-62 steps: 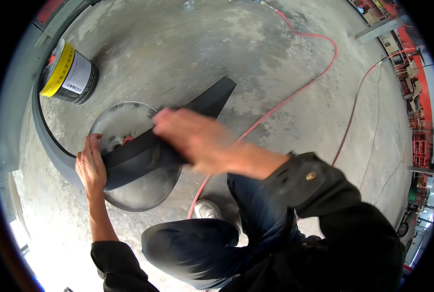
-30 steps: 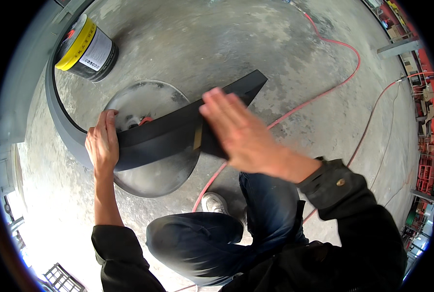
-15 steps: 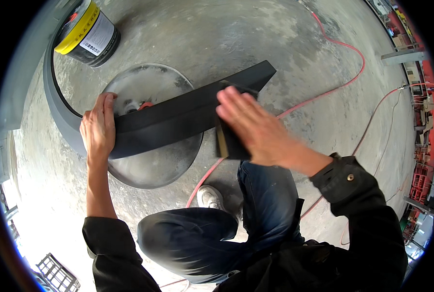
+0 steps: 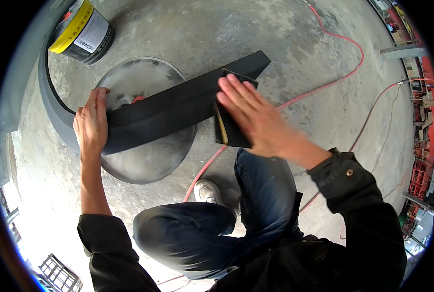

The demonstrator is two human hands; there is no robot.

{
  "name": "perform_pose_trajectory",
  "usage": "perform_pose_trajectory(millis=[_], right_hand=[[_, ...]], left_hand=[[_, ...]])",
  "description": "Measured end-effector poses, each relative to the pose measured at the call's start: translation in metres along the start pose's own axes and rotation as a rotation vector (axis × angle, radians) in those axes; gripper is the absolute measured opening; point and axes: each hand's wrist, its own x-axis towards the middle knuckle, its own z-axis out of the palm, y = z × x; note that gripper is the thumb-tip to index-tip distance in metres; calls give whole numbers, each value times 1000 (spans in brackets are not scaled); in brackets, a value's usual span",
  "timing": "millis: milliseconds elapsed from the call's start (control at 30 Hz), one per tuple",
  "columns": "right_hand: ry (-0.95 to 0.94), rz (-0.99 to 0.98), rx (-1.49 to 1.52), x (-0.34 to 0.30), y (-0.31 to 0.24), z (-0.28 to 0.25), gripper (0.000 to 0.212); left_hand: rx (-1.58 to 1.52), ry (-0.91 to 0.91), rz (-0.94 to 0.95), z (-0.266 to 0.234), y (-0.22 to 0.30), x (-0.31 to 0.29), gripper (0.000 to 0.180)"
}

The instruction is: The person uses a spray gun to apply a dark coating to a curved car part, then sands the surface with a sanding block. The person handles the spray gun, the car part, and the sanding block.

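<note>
A long black curved strip (image 4: 163,111), like a vehicle trim piece, lies across a round grey metal disc (image 4: 144,168). Its narrow end points to the far right; the rest bends away along the left. My left hand (image 4: 91,124) is closed over the strip near the bend, fingers on the far edge. Flat on the strip's right part, my right hand (image 4: 253,114) presses a folded black sheet (image 4: 233,130), which looks like sandpaper with a tan inner side. That hand's fingers are straight and close together; its thumb is hidden.
A black bucket with a yellow band (image 4: 83,34) stands at the far left, beside the curved strip. Red hoses (image 4: 336,83) run over the concrete floor on the right. Red racks (image 4: 424,160) line the right edge. My shoe (image 4: 208,191) is close to the disc.
My right hand and the black sheet sit slightly higher in view, still on the strip. The whole scene has shifted a little left and up. My left hand keeps its hold.
</note>
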Motion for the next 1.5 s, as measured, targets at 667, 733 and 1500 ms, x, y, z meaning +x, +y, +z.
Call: perform_pose_trajectory(millis=[667, 733, 1500], right_hand=[[212, -189, -23, 58, -94, 58, 61], [116, -215, 161, 46, -65, 45, 63], [204, -126, 259, 35, -55, 53, 68]], left_hand=[[60, -68, 17, -4, 7, 11, 37], [47, -72, 37, -1, 3, 10, 38], [43, -64, -3, 2, 6, 11, 36]])
